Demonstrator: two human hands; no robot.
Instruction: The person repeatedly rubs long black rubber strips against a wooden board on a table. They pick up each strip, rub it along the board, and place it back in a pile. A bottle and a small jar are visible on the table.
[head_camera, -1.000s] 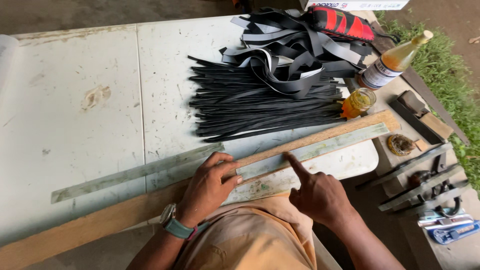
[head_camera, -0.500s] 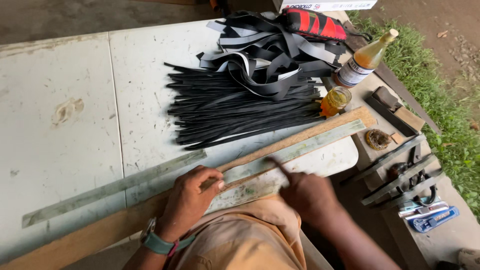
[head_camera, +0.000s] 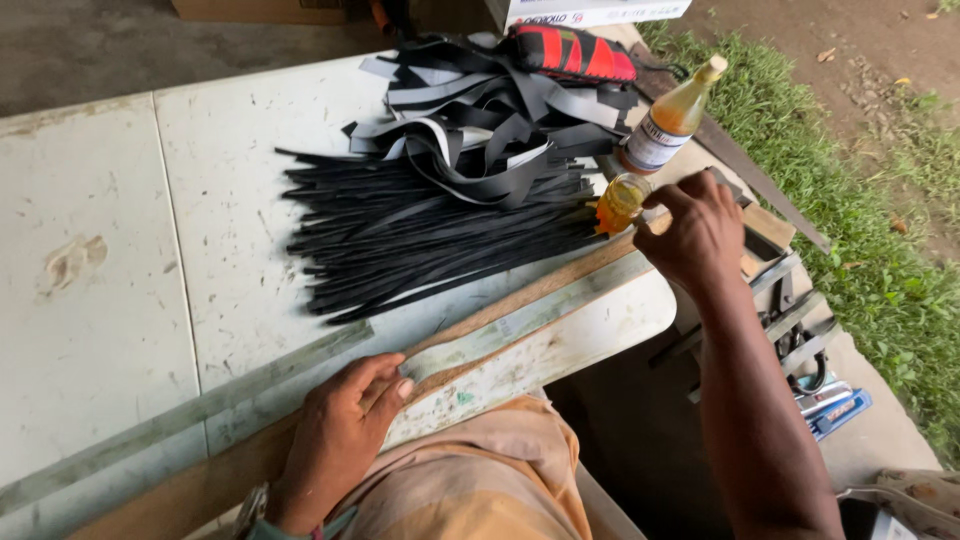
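Head view, single cam.

1. Left hand (head_camera: 335, 440): palm down, fingers spread flat, pressing on long metal ruler (head_camera: 520, 320) where it lies along wooden plank (head_camera: 545, 288). Holds nothing; pins ruler in place.
2. Right hand (head_camera: 697, 232): reached to far right end of plank, fingers curled narrow round small jar (head_camera: 620, 201) of amber liquid. Thumb and fingertips at jar's top; can't tell if gripping lid or jar body.
3. Small jar: stands at right end of plank, just beside strip pile, near the bottle.
4. Bottle (head_camera: 668, 120): tall, amber liquid, white label, cap on. Upright, behind jar, at surface edge.
5. Black strips (head_camera: 430, 235): big bundle of thin cut strips, laid roughly parallel mid-surface. Looks like finished cutting.
6. Uncut bands (head_camera: 490, 120): wider grey-black loops, tangled heap behind the strips. Looks like stock left to cut.
7. Red-black pouch (head_camera: 570, 52): on top of heap, far edge.
8. Surface (head_camera: 100, 250): white, stained, two panels.
9. Clamps/tools (head_camera: 790, 310): on lower bench at right, partly hidden by arm.
10. Grass (head_camera: 880, 250): right of the bench.

Progress est.: many strips done, sizeable heap undone; nothing under ruler now; cutting paused, work at jar.
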